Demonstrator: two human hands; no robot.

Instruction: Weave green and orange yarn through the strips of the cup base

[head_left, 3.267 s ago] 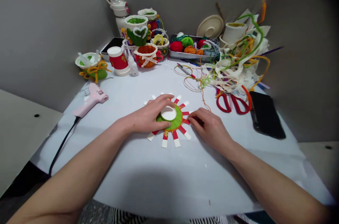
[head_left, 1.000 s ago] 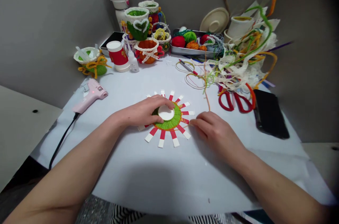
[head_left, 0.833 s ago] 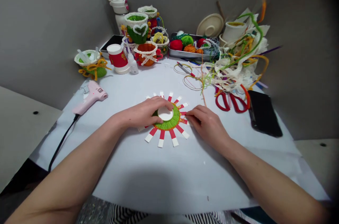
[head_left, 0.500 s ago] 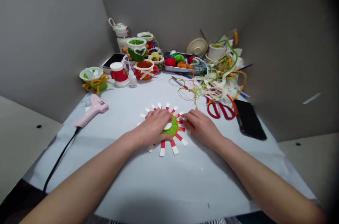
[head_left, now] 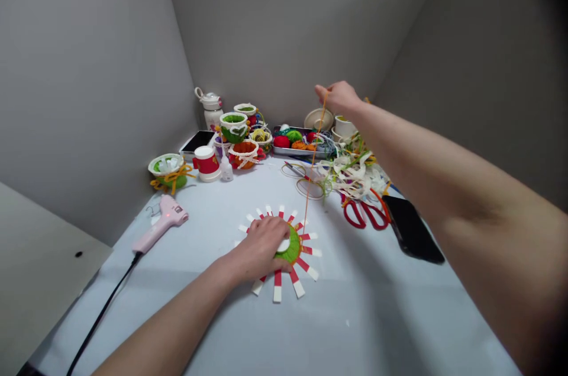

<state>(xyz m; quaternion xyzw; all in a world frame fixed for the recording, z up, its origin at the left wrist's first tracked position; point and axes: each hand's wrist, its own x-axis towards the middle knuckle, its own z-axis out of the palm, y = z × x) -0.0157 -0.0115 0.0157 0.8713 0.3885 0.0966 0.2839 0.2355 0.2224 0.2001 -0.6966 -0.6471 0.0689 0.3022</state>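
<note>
A sunburst-shaped piece lies flat on the table, with a green woven centre (head_left: 293, 247) and red strips with white ends (head_left: 296, 282) fanning out. Over its left half, my left hand (head_left: 266, 243) curls round a white round part (head_left: 284, 244) in the middle and presses it down. My right hand (head_left: 339, 96) is raised high above the back of the table, its fingers pinching an orange yarn (head_left: 313, 157). That yarn runs taut down to the right edge of the green centre.
A pink glue gun (head_left: 162, 226) lies at left. Small woven baskets (head_left: 234, 134), a red-and-white cup (head_left: 206, 164) and a tray of yarn balls (head_left: 293, 151) stand at the back. Right are tangled strips (head_left: 355, 172), red scissors (head_left: 364, 214) and a phone (head_left: 412, 229).
My right hand has risen from beside the piece to high above the table, drawing the orange yarn up. My left hand keeps its place on the piece. The view has tilted upward.
</note>
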